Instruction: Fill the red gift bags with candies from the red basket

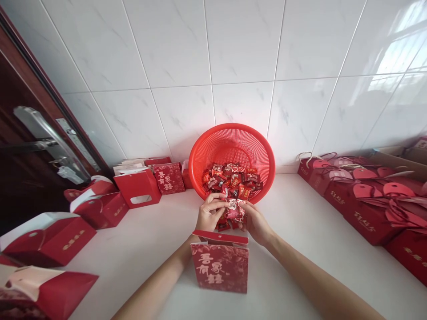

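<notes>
Both hands meet at the front rim of a red plastic basket (267, 146) tipped toward me, with many wrapped candies (235, 180) inside it. My left hand (210, 212) has its fingers closed on small wrapped candies. My right hand (256, 222) pinches a red-and-white wrapped candy (232, 208) from the other side. More candies lie on the table under the hands, partly hidden by them. Between my forearms stands an upright red gift box (220, 269) with pale characters on its front; its top flaps are up.
Open red boxes (71, 240) line the left side, by a dark door with a metal handle (50, 138). Behind them stand a red box with a window (138, 189) and a patterned box (168, 178). Several closed boxes with handles (353, 209) fill the right. A tiled wall (243, 49) rises behind.
</notes>
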A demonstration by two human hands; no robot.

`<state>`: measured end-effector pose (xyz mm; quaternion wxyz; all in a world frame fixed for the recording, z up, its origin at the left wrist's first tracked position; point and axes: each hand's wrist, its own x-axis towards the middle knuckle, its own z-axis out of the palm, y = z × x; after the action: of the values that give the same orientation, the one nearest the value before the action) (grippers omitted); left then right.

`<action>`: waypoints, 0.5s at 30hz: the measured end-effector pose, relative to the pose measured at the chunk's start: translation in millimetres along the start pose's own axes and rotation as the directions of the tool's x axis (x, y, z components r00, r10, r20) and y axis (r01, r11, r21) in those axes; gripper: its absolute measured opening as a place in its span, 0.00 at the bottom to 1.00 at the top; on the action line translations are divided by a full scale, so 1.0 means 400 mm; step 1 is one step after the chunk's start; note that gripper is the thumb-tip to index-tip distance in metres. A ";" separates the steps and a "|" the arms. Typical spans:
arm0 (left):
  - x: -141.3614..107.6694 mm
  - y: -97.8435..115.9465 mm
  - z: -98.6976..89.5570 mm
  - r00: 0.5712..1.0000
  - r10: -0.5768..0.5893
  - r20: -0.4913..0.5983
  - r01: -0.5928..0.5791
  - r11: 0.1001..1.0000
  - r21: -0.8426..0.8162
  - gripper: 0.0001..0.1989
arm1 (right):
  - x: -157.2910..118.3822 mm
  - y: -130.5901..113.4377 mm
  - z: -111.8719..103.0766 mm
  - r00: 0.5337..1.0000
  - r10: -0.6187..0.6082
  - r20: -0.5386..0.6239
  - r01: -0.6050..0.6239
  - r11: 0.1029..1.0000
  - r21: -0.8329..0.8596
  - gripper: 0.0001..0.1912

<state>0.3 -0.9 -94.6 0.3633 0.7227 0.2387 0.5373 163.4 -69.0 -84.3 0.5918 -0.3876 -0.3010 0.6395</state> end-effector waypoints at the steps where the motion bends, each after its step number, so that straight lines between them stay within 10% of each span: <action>1: 0.000 -0.001 -0.001 1.000 0.008 0.002 -0.008 1.000 0.015 0.08 | -0.001 -0.001 -0.001 1.000 -0.004 0.006 0.004 1.000 -0.009 0.25; 15: -0.019 0.038 0.023 0.952 -0.307 0.017 0.307 0.948 -0.083 0.19 | -0.003 0.007 -0.012 0.979 -0.197 0.048 0.202 0.969 -0.140 0.22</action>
<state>6.1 -18.7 -88.6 0.4731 0.6617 0.3248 0.4826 166.1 -71.1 -88.9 0.6183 -0.3863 -0.3940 0.5597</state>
